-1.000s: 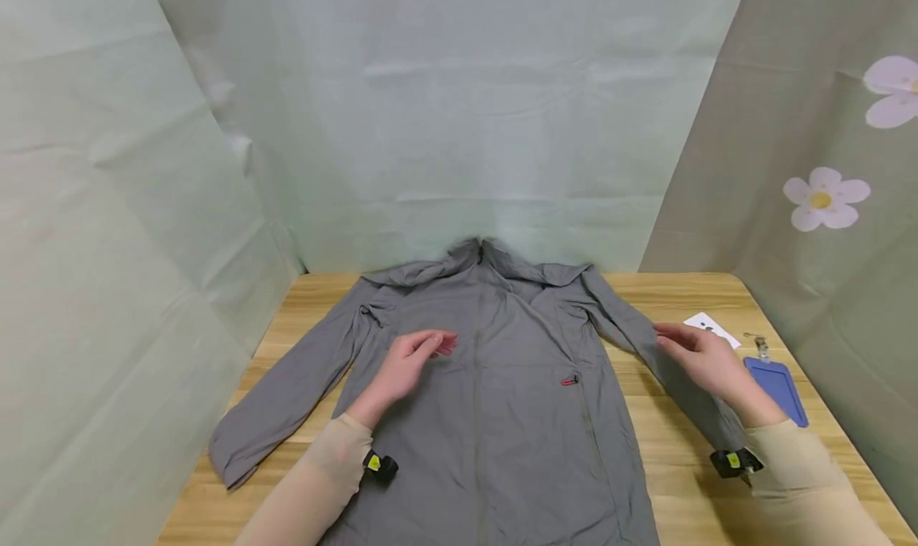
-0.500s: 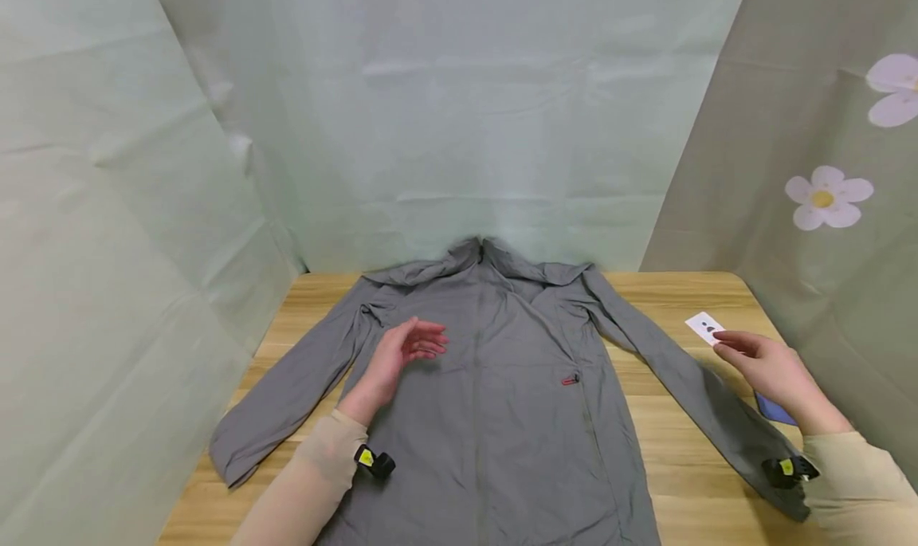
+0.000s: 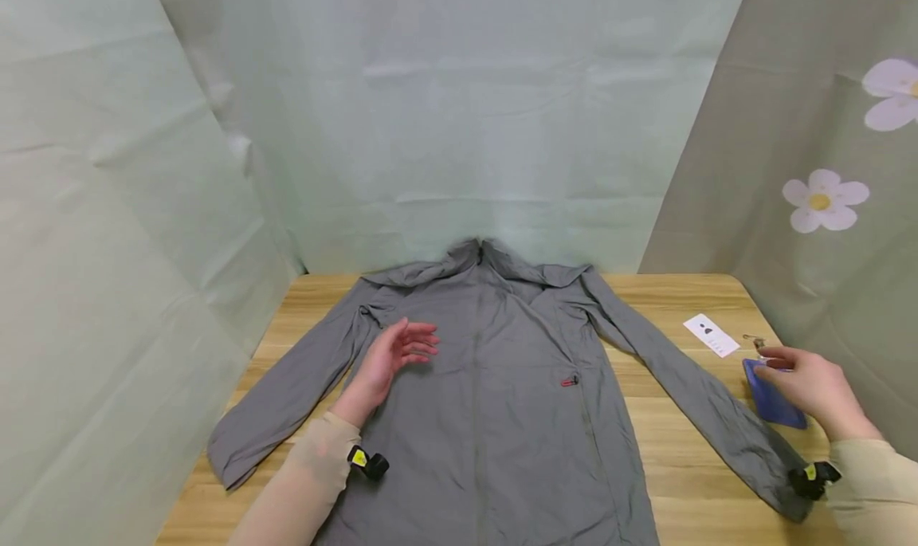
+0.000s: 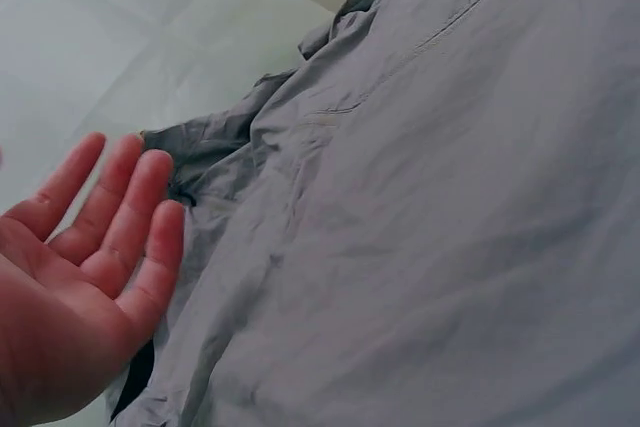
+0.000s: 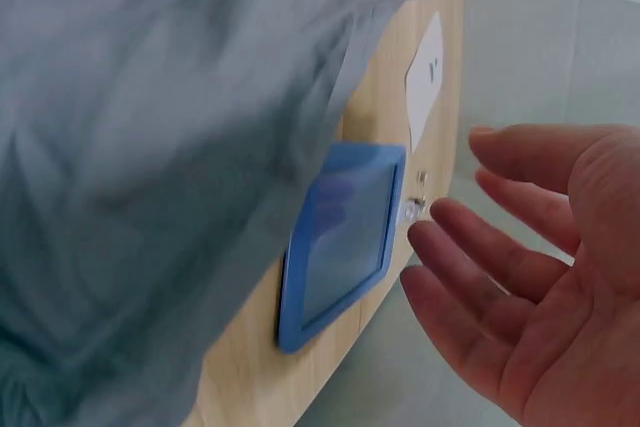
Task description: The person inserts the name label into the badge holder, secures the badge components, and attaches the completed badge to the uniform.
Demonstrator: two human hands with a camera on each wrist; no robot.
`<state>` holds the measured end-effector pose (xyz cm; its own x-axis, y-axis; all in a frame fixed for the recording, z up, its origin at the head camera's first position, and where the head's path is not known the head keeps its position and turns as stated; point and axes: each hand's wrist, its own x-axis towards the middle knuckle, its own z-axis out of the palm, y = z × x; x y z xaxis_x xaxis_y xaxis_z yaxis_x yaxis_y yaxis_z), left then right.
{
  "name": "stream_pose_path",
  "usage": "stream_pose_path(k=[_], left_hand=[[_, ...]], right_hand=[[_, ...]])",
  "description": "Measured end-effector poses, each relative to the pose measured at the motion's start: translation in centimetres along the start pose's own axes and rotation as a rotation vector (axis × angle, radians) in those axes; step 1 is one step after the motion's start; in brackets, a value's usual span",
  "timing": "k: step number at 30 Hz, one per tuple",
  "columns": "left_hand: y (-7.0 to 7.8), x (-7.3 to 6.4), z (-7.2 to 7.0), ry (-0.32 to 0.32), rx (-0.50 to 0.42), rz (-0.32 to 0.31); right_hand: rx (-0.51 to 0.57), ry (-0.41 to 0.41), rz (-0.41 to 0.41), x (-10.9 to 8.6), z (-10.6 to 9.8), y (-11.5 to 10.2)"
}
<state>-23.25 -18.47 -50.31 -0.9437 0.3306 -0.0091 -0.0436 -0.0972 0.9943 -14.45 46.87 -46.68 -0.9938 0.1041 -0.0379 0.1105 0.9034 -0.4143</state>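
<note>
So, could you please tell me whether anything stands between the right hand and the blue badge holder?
Nothing visible does: in the head view, the right hand is over part of the blue badge holder, fingers near its clip. The grey sleeve and white card both lie to the holder's left, out of that gap.

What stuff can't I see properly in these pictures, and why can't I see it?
Bottom of the gray jacket: head view, cut off by the lower edge.
Small print on the white card: head view, too tiny to read.
Part of the blue badge holder: head view, covered by the right hand.
Part of the left hand: left wrist view, cut off by the left edge.
</note>
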Motion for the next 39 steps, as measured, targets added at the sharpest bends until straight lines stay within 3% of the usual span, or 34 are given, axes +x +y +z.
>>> stream_pose_path(k=[9, 14, 23, 39], left_hand=[[-0.4, -0.2, -0.2, -0.008, 0.056, -0.057], [-0.6, -0.5, -0.3, -0.022, 0.06, -0.062], [-0.5, -0.5, -0.3, -0.029, 0.046, -0.062], [-0.6, -0.4, 0.6, -0.037, 0.037, -0.072]], right_hand=[[-0.072, -0.062, 0.097, 0.0, -0.2, 1.0], [-0.096, -0.134, 0.133, 0.1, 0.3, 1.7], [-0.097, -0.175, 0.209, 0.0, 0.7, 1.9], [-0.095, -0.159, 0.281, -0.2, 0.4, 0.7]])
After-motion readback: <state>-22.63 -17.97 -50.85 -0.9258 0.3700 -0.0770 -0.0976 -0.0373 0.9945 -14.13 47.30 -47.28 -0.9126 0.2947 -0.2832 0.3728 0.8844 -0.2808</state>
